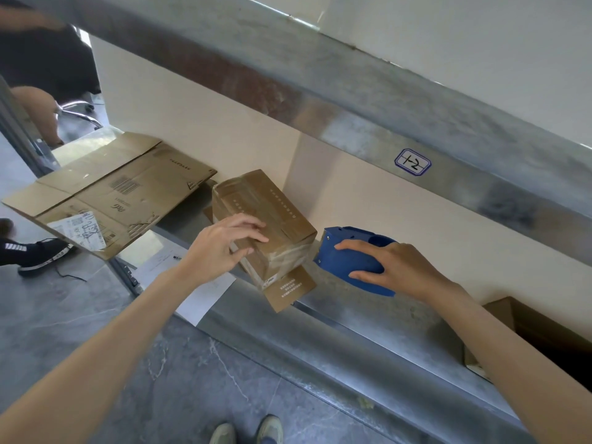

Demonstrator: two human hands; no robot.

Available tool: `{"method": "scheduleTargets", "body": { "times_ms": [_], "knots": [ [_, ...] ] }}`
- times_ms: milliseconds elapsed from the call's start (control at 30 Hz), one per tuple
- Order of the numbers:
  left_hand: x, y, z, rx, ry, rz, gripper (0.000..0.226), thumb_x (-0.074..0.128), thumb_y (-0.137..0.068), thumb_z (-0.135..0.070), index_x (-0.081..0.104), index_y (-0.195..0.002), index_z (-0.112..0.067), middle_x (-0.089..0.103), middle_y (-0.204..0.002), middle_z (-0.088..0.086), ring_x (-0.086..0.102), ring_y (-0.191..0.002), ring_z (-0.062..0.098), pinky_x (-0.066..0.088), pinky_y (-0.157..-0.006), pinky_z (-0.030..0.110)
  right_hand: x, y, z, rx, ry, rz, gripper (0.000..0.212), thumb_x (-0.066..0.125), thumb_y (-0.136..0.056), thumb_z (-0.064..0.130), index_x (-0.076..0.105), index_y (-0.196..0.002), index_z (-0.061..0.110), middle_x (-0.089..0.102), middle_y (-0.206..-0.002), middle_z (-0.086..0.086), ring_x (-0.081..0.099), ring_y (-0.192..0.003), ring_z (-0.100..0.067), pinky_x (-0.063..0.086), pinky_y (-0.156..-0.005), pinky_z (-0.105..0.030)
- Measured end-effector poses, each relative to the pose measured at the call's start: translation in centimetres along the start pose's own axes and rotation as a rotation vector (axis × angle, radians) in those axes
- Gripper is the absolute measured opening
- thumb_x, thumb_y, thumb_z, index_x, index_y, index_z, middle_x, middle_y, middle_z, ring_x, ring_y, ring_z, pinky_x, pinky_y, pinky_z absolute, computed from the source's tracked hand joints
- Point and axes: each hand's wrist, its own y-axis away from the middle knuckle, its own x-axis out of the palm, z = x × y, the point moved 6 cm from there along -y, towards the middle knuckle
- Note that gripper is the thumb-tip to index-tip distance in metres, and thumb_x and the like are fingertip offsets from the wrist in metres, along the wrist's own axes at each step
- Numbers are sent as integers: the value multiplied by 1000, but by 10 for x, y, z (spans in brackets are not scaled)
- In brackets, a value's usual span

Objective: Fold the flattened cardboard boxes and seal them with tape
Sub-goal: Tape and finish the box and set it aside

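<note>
A small brown cardboard box [272, 213], folded up and shiny with clear tape, stands on the metal shelf [336, 334]. My left hand [224, 245] rests on its near top edge, fingers curled over it. One brown flap [290, 288] sticks out flat from under the box toward me. Just right of the box, my right hand [397, 267] grips a blue tape dispenser [349, 261], its toothed end pointing at the box. A large flattened cardboard box [112, 187] lies at the left end of the shelf.
An open brown box [544, 328] sits at the right edge of the shelf. White paper sheets [192, 283] lie under my left forearm. A metal shelf beam [352, 107] with a label runs overhead. Another person's legs and shoe [38, 254] are at the left.
</note>
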Motion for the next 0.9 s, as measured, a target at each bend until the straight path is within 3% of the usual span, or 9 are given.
{"method": "scheduleTargets", "body": {
  "times_ms": [100,200,333,433,500,567,633,833,900],
  "knots": [
    [-3,-3,0,12,-27,21,27,74,-87,-30,72,-113,-35,62,-127,-24,51,-121,-4,41,-101,29,0,-3,0,0,-14,7,53,54,-94,56,31,-141,61,60,-70,5,47,-54,-7,34,-59,-23],
    [-5,-6,2,-26,-50,12,38,72,-81,-57,73,-112,-35,65,-124,-23,52,-119,-4,42,-99,26,0,-6,-1,-12,-40,2,53,54,-93,57,26,-138,64,62,-73,4,51,-57,-8,37,-60,-23],
    [-5,-9,3,-15,-39,17,36,71,-81,-49,74,-113,-33,66,-122,-22,48,-118,-8,36,-96,13,0,-10,-3,-18,-34,-2,56,53,-93,59,19,-138,65,67,-82,5,55,-62,-11,48,-64,-28],
    [-1,-5,7,-8,-63,38,36,77,-84,-40,70,-119,-34,62,-128,-23,45,-125,-5,30,-111,22,1,-10,-6,-14,-31,4,57,52,-93,60,17,-137,66,68,-87,5,58,-65,-12,50,-65,-27],
    [2,-1,5,8,-79,19,41,82,-79,-40,69,-117,-30,62,-128,-21,48,-125,-3,22,-114,15,1,-11,-5,-19,-31,2,56,52,-93,60,19,-138,65,68,-86,7,57,-64,-10,48,-63,-25],
    [6,-1,2,-1,-103,-5,50,84,-70,-53,70,-112,-28,65,-124,-19,53,-120,2,23,-106,6,1,-12,-4,-21,-31,-5,56,52,-93,60,20,-139,65,66,-82,7,56,-62,-10,47,-62,-24],
    [8,-2,0,-6,-129,-30,54,82,-65,-59,71,-106,-26,69,-118,-16,58,-115,8,29,-100,9,1,-13,-3,-25,-33,-8,56,52,-92,60,19,-137,66,64,-75,6,55,-58,-9,46,-60,-24],
    [5,-3,1,70,-227,-62,45,85,-64,-44,72,-103,-26,71,-109,-14,62,-95,13,32,-64,8,1,-14,-5,-38,-30,-1,56,52,-92,60,21,-139,65,64,-75,6,54,-57,-10,46,-60,-23],
    [5,-4,3,79,-235,-57,44,87,-65,-37,72,-105,-26,70,-111,-13,63,-96,16,40,-57,15,0,-13,-6,-37,-21,5,56,51,-92,61,18,-138,66,66,-77,2,56,-59,-12,47,-61,-23]
  ]
}}
